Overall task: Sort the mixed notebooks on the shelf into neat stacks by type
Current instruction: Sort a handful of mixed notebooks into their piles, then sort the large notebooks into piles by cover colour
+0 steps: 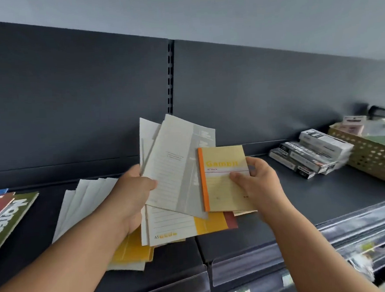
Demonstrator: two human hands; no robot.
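Sorting looks barely begun. The left hand (133, 191) grips a fanned bundle of mixed notebooks (177, 169) above the shelf (315, 194); the right hand (255, 180) pinches a yellow notebook (223, 178). White ones (81, 203) lie loosely left of the left hand.

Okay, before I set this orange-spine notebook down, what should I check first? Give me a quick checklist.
1. Right hand grips the orange-spine notebook: ok.
2. Grey notebooks squared up in the left hand: not ok, they are fanned out.
3. Matching stack for the orange-spine notebook already on the shelf: cannot tell.
4. Bare shelf space to the right to start a stack: ok.
5. Yellow pile below the hands neat: not ok, it lies askew.
6. White stack neat: not ok, its sheets are fanned.
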